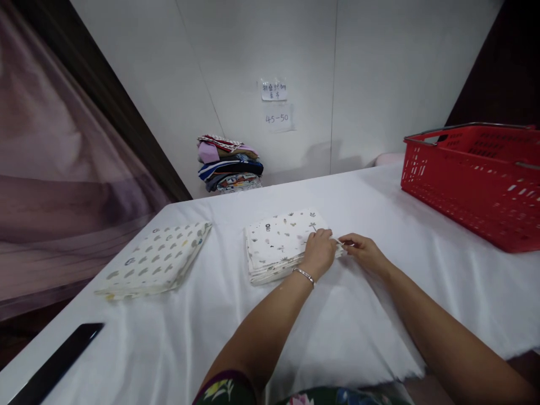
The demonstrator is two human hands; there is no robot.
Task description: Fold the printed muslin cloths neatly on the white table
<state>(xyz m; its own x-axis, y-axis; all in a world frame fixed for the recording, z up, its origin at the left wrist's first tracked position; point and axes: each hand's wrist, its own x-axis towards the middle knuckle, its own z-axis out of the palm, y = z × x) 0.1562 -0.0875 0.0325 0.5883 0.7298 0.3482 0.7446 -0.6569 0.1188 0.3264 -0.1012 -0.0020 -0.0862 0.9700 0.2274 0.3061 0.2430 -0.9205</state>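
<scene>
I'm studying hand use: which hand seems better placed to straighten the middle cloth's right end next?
Probably the right hand: it appears to pinch the folded cloth at that end, while the left hand lies on top.

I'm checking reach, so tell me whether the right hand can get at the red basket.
Probably yes: nothing visible stands between the right hand and the red basket, though it seems to be pinching a patterned cloth.

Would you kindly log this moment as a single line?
left hand: on folded middle cloth; right hand: at its right edge; left cloth: folded, apart; red basket: at right
</scene>
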